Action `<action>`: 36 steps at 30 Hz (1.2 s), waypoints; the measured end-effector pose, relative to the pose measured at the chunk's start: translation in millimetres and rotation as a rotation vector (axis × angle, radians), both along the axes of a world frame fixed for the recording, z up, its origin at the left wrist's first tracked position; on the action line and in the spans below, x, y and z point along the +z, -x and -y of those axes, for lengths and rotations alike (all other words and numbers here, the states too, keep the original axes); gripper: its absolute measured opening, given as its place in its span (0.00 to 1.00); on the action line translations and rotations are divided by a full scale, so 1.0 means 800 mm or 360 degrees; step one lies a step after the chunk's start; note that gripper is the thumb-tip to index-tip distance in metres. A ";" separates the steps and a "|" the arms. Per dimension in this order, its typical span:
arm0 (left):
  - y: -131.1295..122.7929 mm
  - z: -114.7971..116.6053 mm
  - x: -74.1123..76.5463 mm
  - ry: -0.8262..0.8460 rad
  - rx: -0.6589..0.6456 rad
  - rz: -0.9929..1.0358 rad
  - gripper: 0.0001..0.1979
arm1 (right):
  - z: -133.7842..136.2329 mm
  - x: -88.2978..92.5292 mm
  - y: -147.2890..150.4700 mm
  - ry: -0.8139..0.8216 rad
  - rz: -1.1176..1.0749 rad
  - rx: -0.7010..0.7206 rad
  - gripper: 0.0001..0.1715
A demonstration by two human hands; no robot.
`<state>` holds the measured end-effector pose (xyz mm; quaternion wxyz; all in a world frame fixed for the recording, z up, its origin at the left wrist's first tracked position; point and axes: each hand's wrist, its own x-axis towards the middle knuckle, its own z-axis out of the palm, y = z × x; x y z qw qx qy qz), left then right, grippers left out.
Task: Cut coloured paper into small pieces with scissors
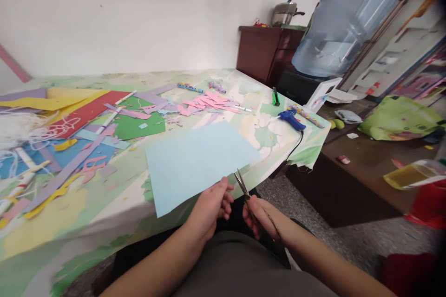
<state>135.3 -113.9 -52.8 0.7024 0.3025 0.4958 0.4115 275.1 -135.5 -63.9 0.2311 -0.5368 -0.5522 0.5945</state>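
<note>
A sheet of light blue paper lies flat at the table's near edge. Just below that edge is my left hand, its fingers loosely curled and apart with nothing visible in them. The thumb tip is close to the paper; whether it touches, I cannot tell. My right hand grips a pair of scissors by the handles, the metal blades pointing up and forward, slightly parted. The blade tips are just off the paper's lower right edge.
Coloured paper strips, white yarn and pink scraps cover the left and back. At right lie a blue glue gun with a cord and a green utility knife. A water bottle stands beyond.
</note>
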 end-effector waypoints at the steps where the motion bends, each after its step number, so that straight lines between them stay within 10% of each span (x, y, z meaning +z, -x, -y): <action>1: -0.003 -0.006 0.002 -0.0011 0.0069 0.0039 0.17 | -0.003 0.002 -0.001 -0.0014 0.0010 0.0013 0.36; 21: 0.005 -0.014 -0.023 -0.0017 0.0512 0.0055 0.11 | -0.014 0.010 -0.012 0.0050 -0.0021 0.0098 0.32; 36: 0.018 0.007 -0.044 -0.0095 0.0414 -0.0127 0.14 | 0.004 0.010 0.018 -0.0012 0.0167 0.0262 0.30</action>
